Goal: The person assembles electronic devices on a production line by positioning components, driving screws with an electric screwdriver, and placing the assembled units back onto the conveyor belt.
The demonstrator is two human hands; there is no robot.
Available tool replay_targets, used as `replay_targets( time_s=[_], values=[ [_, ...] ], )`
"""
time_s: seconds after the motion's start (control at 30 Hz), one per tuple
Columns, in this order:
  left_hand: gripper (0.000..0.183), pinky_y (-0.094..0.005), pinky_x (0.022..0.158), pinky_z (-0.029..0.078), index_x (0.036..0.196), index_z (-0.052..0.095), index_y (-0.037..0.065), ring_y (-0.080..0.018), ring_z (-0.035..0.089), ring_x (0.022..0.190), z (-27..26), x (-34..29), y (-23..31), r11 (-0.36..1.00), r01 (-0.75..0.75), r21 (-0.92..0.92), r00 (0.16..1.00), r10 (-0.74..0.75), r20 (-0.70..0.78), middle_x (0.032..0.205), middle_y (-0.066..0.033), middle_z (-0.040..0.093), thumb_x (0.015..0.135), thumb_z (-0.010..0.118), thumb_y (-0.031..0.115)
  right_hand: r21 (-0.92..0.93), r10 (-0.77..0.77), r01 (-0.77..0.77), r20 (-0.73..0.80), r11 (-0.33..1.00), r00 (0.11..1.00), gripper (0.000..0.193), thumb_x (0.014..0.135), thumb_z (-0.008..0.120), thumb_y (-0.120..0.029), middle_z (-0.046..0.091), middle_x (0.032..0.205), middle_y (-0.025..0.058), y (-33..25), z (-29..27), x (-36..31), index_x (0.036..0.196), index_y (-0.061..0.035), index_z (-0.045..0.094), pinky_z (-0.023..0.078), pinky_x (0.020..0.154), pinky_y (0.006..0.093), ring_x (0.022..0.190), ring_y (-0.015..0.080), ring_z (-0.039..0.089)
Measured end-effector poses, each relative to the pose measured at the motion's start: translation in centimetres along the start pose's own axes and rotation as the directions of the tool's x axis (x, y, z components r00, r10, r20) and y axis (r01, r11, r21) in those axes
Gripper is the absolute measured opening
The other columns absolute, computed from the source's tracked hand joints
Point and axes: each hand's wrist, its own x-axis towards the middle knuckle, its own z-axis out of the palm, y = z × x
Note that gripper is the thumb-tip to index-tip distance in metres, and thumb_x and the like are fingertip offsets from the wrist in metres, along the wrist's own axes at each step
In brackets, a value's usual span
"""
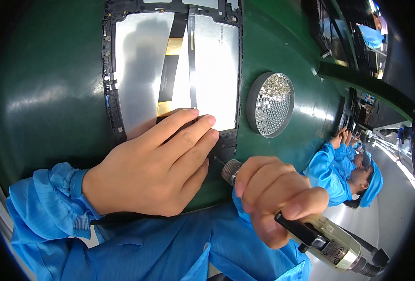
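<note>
A black-framed device chassis [107, 77] with silver metal plates lies flat, running away from me. Along its middle go a black-and-gold flat ribbon cable [170, 72] and a narrow dark strip [192, 61]. My left hand [156, 164] rests palm down over the near end of the chassis, fingers stretched out and touching it; it hides the ribbon's near end. My right hand [277, 192] is wrapped round an electric screwdriver [331, 241] with a translucent body and a black lever. Its knurled nose [231, 171] and thin bit point toward the chassis's near right corner.
Right of the chassis stands a round grey dish [251, 105] with many small screws in it. Everything lies on a green mat [53, 51]. A green-edged rack [366, 82] is at the upper right. Farther right, co-workers in blue [327, 171] sit along the line.
</note>
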Motion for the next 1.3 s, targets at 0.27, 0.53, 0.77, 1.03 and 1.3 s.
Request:
replay_targets(
  time_s=[0.27,0.53,0.77,1.03,1.3],
  values=[
    [0.011,-0.0493,0.096,0.047,0.081,0.071,-0.001,-0.036,0.058,0.109,0.2,-0.1,-0.2,1.0,0.001,0.007,1.0,-0.001,0.018,0.109,-0.0213,0.063,0.075,0.07,0.008,0.01,0.034,-0.035,0.087,0.999,0.996,0.032,0.079,0.064,-0.006,0.052,0.064,0.0031,0.1,-0.6,0.2,0.104,-0.0072,0.045,0.046,0.049,0.0323,0.051,0.0158,0.052],
    [0.011,-0.0501,0.096,0.046,0.083,0.071,0.001,-0.0351,0.058,0.11,0.3,0.2,0.1,0.999,0.032,-0.02,0.999,-0.032,-0.021,0.109,-0.0192,0.062,0.076,0.07,0.008,0.002,-0.021,0.021,0.15,1.0,0.988,0.033,0.076,0.061,-0.001,0.054,0.064,0.0046,0.1,-0.8,0.6,0.104,-0.0067,0.045,0.047,0.049,0.0334,0.051,0.0171,0.052],
    [0.016,-0.0478,0.097,0.045,0.09,0.069,0.002,-0.034,0.056,0.112,0.2,0.3,0.1,1.0,0.017,-0.003,0.999,-0.017,0.031,0.11,-0.0175,0.062,0.075,0.068,0.008,-0.005,-0.08,0.08,0.073,0.997,0.994,0.042,0.075,0.061,0.001,0.051,0.063,0.0045,-1.7,-4.8,0.4,0.112,-0.0095,0.043,0.047,0.051,0.0355,0.052,0.0177,0.054],
    [0.018,-0.0494,0.097,0.045,0.085,0.067,0.001,-0.0367,0.055,0.114,-0.1,0.7,-0.2,0.996,0.038,-0.084,0.998,-0.033,0.059,0.116,-0.0191,0.058,0.069,0.074,0.006,-0.168,-0.135,0.114,-0.118,0.979,0.984,0.038,0.08,0.059,-0.008,0.05,0.065,0.0066,-2.2,-9.9,-0.4,0.117,-0.0086,0.05,0.043,0.063,0.0391,0.059,0.0198,0.051],
    [0.024,-0.0508,0.095,0.045,0.081,0.065,0.002,-0.0378,0.053,0.117,-0.3,1.1,-0.4,0.98,0.097,-0.173,0.992,-0.08,0.1,0.116,-0.0182,0.057,0.062,0.079,0.004,-0.154,-0.166,0.137,-0.197,0.979,0.966,0.038,0.079,0.057,-0.007,0.049,0.064,0.008,-0.9,-11.7,-0.7,0.116,-0.0056,0.05,0.043,0.065,0.0399,0.057,0.0193,0.05]
  ],
)
